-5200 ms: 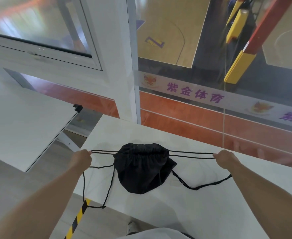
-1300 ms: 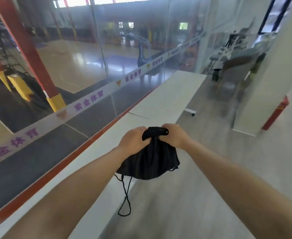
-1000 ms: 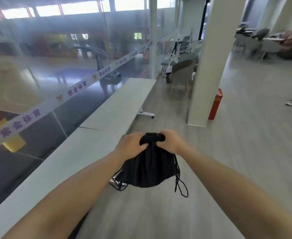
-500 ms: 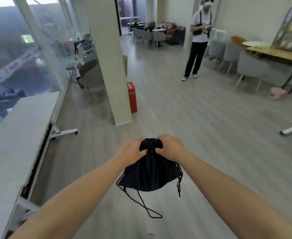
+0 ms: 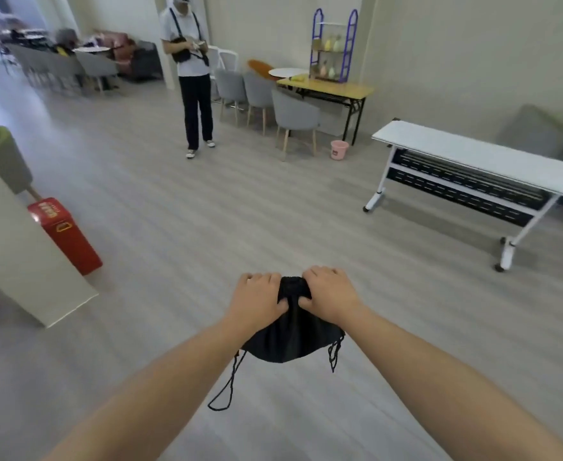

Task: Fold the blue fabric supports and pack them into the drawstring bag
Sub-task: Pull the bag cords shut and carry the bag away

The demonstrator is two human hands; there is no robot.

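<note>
A wide room with a grey plank floor [image 5: 273, 201] fills the view. A long white table [image 5: 493, 161] on wheeled legs stands at the right. A person [image 5: 190, 71] stands at the far side, beside grey chairs [image 5: 293, 114] and a wooden table [image 5: 333, 88]. A red box [image 5: 65, 234] leans against a pale pillar [image 5: 10, 247] at the left.

Two bare forearms reach forward, holding a black bag [image 5: 290, 331] in the air above the floor, low in the middle of the view. The bag is small, rounded and full, its mouth cinched into a tight bunch at the top. The left hand [image 5: 256, 299] and right hand [image 5: 330, 294] both have their fingers curled and clamped on that gathered neck. A black cord [image 5: 228, 387] hangs in a loop below the bag.

Half a second ago the person and the red box sat further right; the white table was only just entering. The grip on the bag is unchanged.
</note>
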